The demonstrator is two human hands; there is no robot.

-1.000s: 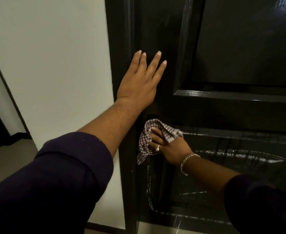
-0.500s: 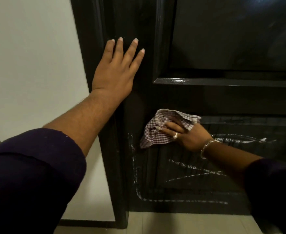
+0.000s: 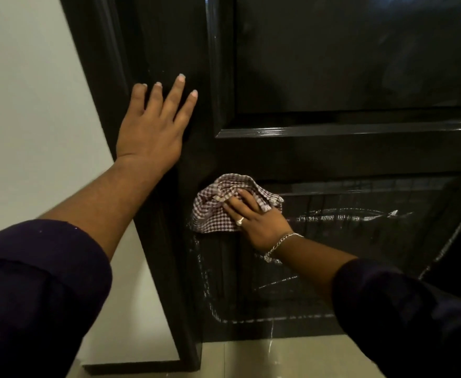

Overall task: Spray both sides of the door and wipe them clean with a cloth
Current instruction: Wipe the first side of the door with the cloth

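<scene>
Left hand (image 3: pixel 153 129) lies flat w/ fingers straight and spread on the black door (image 3: pixel 346 55), on its left upright strip near the frame edge; grip is loose and flat, holding nothing. Right hand (image 3: pixel 256 222) presses a red-and-white checked cloth (image 3: pixel 213 211) against the door at the top left corner of the lower panel, fingers laid over the bunched fabric; can't tell whether the thumb curls under it, so it reads as flat pressing rather than a pinch. Ring (image 3: pixel 239 221) on one finger, chain bracelet (image 3: pixel 279 245) at the wrist, dark sleeves on both arms. Lower panel shows whitish wet streaks (image 3: pixel 341 215) to the right of the cloth and along the panel's left and bottom borders. Upper panel is glossy w/ a raised moulding below it. White wall (image 3: pixel 33 105) to the left of the door frame; pale tiled floor (image 3: pixel 278 358) at the bottom, near the door's foot.
</scene>
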